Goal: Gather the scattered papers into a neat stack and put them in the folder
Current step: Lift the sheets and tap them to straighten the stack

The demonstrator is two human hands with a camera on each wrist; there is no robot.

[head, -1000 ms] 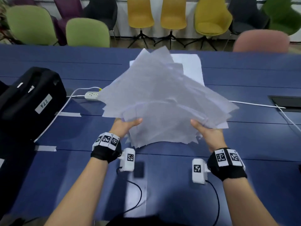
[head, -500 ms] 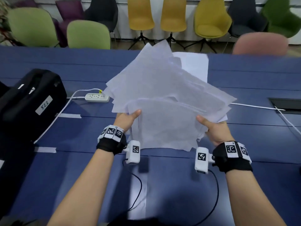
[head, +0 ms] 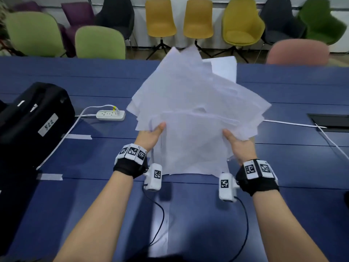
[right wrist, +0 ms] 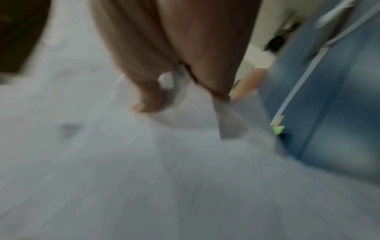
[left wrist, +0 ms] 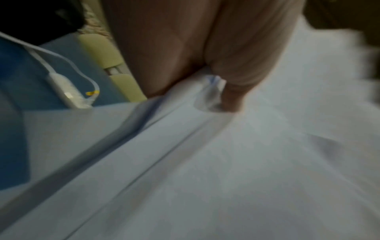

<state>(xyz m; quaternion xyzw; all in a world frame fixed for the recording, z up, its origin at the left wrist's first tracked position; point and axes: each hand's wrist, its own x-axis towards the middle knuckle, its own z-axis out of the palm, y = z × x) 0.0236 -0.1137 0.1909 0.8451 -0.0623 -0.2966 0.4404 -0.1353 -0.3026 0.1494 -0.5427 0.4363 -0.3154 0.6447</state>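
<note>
Left hand (head: 151,136) and right hand (head: 238,146) each pinch the near edge of the uneven paper stack (head: 196,118), thumbs on top. Sheets fan away, held above the blue table (head: 94,195); one sheet (head: 224,69) lies farther back.

My blue worktop (head: 94,186) stretches ahead of me. On its left sits a black bag (head: 35,114) with a white label reading 522. Just right of the bag lies a white power strip (head: 110,115), its cable (head: 62,137) trailing toward the near left. A second white cable (head: 294,124) runs along the right side to a dark recessed hatch (head: 330,122). Beyond the far edge stand green (head: 100,43), yellow (head: 198,17) and pink chairs (head: 297,52).
</note>
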